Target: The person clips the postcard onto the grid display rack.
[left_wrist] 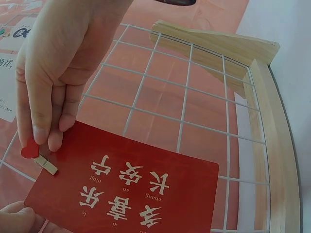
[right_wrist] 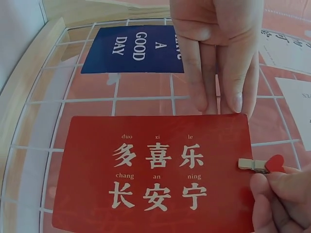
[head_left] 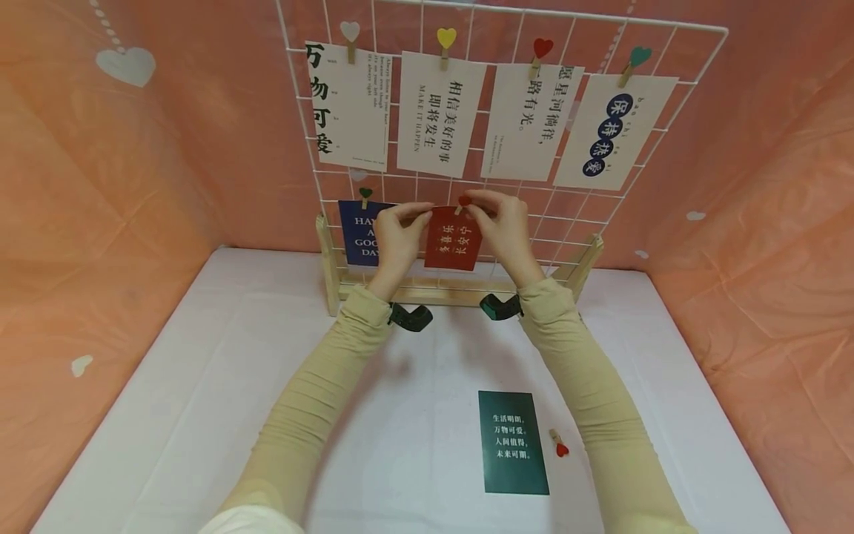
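A red card with pale lettering stands sideways against the lower part of a white wire grid. My left hand pinches its upper left corner between thumb and fingers. On the card's top edge sits a small wooden clothespin with a red heart, clipped on near the right corner. My right hand pinches this clothespin by its heart end, thumb in front. Just left, partly covered by my left hand, hangs a blue card under a green-heart clothespin.
Several white cards hang in the row above, held by heart clothespins. Wooden feet carry the grid on a white table. A dark green card lies near the front, beside a loose red-heart clothespin. Pink cloth surrounds the table.
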{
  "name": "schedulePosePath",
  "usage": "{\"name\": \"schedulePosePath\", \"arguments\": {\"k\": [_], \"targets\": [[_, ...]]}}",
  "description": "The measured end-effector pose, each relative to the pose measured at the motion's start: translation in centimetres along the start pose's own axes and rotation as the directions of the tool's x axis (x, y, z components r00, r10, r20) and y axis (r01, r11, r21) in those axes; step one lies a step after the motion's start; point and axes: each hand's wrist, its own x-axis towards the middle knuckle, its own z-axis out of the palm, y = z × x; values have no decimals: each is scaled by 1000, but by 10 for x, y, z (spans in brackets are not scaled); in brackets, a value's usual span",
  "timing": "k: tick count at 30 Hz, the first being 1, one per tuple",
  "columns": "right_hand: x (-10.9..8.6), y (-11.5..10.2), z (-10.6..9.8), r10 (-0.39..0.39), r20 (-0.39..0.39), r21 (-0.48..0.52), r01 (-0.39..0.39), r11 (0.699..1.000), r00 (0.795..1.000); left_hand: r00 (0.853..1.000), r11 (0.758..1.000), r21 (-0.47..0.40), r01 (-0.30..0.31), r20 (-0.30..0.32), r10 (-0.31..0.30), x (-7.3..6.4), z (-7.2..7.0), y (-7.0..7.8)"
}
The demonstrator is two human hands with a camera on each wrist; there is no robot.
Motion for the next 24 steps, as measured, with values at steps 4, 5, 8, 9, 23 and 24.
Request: {"name": "schedulePosePath", "arguments": {"k": [4,5,8,9,23,24], "targets": [[-5,2,-1,-8,-25,77,10,997,1000,1000,1000,-3,-1,-2,1,-1,-1,-1],[-6,3,-2,-10,-34,94,13,995,999,1000,1000,-5,-1,-5,1,-1,-2,-1],[-10,7,-4,-8,-57,139,16,990,998,1000,1000,-14,-8,-17,8,-2,-4,-1],[-12,8,-5,-7,-63,149,16,989,998,1000,1000,-18,-15,-20,14,-2,-5,-2],[-46,-7,-40,53,112,224,-77,972,992,978,958,-218,185,141,-157,-27,-20,-9],[-49,-5,-42,56,121,230,-82,970,991,973,953,-224,203,159,-170,-29,-21,-10]]}}
